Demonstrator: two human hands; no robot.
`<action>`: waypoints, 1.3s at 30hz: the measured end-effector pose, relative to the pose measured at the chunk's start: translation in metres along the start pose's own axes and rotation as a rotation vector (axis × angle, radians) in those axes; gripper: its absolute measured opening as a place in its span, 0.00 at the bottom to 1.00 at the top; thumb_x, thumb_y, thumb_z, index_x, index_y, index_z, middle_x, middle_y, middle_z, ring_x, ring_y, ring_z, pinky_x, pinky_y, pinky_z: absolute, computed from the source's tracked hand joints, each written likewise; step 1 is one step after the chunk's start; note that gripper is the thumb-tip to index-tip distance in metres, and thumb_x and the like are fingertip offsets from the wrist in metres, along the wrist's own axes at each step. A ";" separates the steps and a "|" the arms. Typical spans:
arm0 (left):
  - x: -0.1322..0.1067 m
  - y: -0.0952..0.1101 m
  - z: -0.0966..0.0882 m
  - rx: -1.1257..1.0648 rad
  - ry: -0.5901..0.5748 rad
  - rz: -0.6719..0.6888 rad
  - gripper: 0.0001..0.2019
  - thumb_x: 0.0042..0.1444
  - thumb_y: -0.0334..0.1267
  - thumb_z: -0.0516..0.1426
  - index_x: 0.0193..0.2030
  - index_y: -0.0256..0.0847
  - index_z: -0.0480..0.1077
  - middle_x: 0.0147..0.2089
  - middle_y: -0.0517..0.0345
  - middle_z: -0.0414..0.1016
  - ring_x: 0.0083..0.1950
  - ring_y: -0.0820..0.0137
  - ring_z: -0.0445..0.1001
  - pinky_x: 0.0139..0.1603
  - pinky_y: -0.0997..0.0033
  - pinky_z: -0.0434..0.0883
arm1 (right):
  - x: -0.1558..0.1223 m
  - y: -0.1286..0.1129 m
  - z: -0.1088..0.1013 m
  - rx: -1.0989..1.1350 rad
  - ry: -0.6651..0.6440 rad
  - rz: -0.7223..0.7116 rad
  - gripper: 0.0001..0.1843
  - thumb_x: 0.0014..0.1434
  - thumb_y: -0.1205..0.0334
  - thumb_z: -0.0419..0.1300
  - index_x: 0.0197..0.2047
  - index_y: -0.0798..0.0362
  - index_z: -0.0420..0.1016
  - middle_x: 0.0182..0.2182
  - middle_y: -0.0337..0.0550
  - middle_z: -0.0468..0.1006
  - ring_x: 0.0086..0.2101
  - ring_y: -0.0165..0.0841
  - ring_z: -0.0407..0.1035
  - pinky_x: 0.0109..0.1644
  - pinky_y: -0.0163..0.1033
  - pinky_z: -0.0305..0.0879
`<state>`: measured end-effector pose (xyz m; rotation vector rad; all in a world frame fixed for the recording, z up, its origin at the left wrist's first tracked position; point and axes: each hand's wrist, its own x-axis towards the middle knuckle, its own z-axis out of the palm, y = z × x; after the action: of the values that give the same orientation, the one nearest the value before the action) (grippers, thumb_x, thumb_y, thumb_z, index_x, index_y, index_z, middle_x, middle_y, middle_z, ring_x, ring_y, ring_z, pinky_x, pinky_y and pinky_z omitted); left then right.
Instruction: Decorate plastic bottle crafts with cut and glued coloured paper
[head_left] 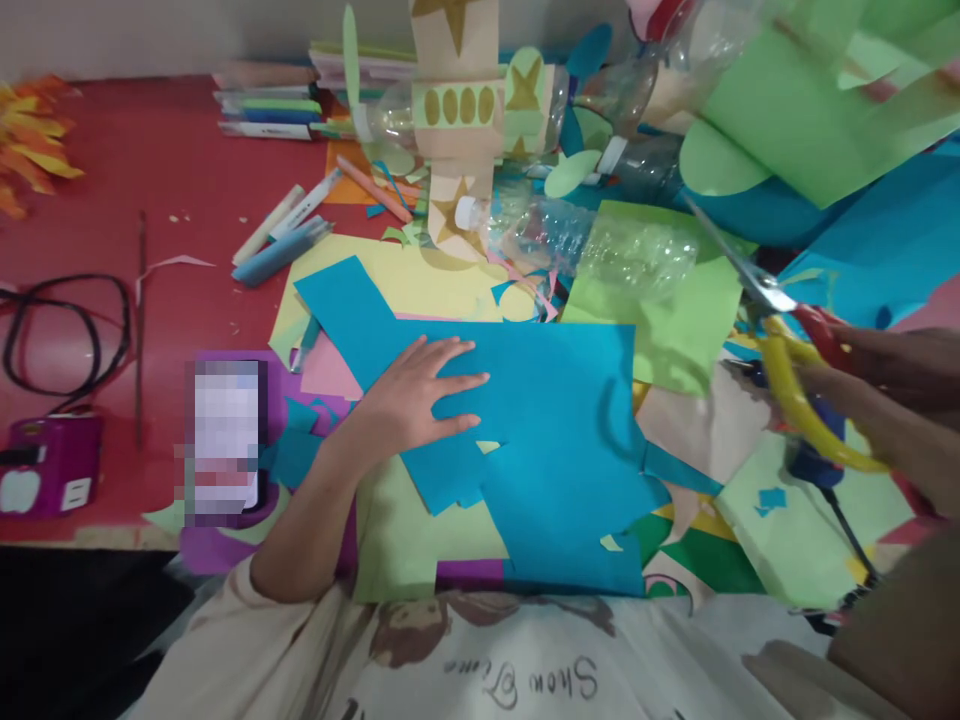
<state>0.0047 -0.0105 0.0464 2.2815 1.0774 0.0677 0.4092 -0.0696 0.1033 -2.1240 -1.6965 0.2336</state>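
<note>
My left hand lies flat with fingers spread on a blue paper sheet in the middle of the table. My right hand is at the right edge, closed round the yellow and red handles of a pair of scissors. The blades point up and left, over green paper. A clear plastic bottle lies just beyond the blue sheet.
Coloured paper sheets and scraps cover the table. A cardboard tower with stars and more bottles stand at the back. Markers lie on the red tabletop. A phone, black cable and purple box are at left.
</note>
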 end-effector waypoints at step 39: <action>0.001 0.003 0.004 -0.042 0.037 0.021 0.23 0.69 0.47 0.46 0.66 0.46 0.64 0.73 0.52 0.56 0.73 0.57 0.56 0.71 0.51 0.57 | -0.029 -0.111 0.130 0.410 -0.101 -0.521 0.35 0.64 0.41 0.52 0.71 0.32 0.48 0.68 0.47 0.55 0.61 0.51 0.63 0.53 0.60 0.73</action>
<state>0.0085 -0.0138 0.0449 2.2625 1.0603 0.1399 0.2540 -0.0504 0.0285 -1.3511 -1.9870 0.4863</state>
